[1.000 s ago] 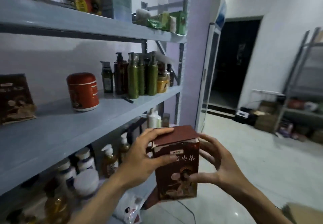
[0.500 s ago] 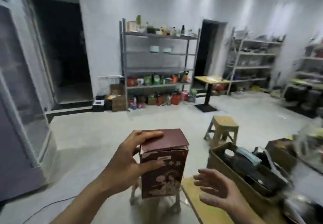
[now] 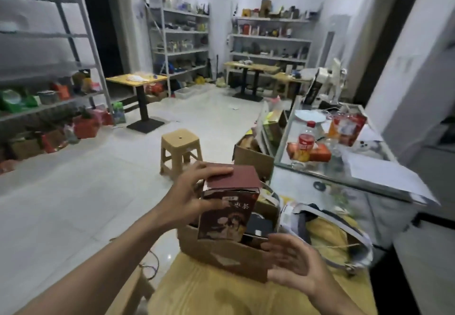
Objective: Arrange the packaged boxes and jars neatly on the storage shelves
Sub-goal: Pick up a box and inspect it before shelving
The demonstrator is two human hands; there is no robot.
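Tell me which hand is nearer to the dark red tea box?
Left. The left hand grips the tea box at its top and side; the right hand is below it, apart.

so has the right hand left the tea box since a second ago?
Yes. The right hand let go of the tea box and dropped lower, open, before the cardboard carton.

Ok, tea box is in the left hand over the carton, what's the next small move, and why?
Probably dip the right hand into the cardboard carton for a second package: it hovers open beside the carton, while the left hand alone grips the tea box.
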